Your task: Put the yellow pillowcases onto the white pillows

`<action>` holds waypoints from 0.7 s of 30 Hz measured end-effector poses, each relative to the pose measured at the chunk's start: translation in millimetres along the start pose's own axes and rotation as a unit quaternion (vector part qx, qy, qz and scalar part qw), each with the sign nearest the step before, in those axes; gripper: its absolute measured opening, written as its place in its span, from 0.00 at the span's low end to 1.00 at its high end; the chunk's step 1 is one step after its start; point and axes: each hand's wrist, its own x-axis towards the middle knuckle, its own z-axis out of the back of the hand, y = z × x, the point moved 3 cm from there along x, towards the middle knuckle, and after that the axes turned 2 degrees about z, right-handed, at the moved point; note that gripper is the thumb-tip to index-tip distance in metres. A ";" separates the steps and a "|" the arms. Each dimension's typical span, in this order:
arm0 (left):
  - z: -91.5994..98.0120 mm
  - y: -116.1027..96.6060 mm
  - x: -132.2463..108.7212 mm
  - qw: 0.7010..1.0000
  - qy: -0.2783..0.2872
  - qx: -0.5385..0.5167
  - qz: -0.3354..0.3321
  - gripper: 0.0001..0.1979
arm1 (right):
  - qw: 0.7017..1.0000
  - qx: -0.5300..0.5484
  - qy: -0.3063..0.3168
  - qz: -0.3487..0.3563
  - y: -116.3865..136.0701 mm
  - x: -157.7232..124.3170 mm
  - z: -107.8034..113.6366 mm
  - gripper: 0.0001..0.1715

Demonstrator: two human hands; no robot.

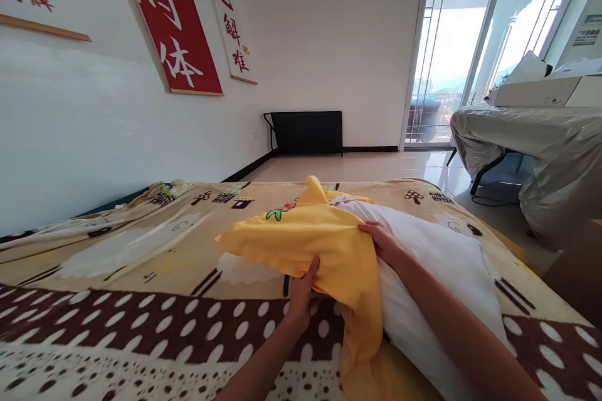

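Observation:
A yellow pillowcase (282, 235) with a small green and red print is bunched over the left end of a white pillow (433, 263). My left hand (303, 291) pinches its lower edge, thumb on top and the other fingers hidden beneath the cloth. On the upper right of the yellow cloth, where it meets the pillow, my right hand (380, 239) is closed on the fabric. Part of the yellow cloth hangs down toward me between my forearms. Everything lies on a beige and brown patterned blanket (155, 276).
Beyond the bed, a black folded panel (308, 133) leans at the wall. At the right stand a plastic-covered table (517, 131) with a white box (536, 93) on it and a blue chair (505, 169) by it. Red and white scrolls (176, 25) hang at the left.

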 end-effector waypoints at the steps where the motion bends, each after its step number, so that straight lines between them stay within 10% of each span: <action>1: -2.8 -0.5 4.3 1.000 -0.001 -0.021 -0.012 0.23 | 0.999 -0.045 -0.011 0.013 2.8 -1.8 -1.2 0.09; 11: 1.0 8.5 21.0 0.996 -0.027 -0.071 -0.049 0.14 | 0.875 -0.469 -0.068 0.100 31.7 11.9 11.8 0.17; 21: -0.4 28.6 -7.2 0.996 -0.024 -0.075 0.038 0.11 | 0.810 -0.554 -0.076 0.174 36.0 -21.7 -12.5 0.15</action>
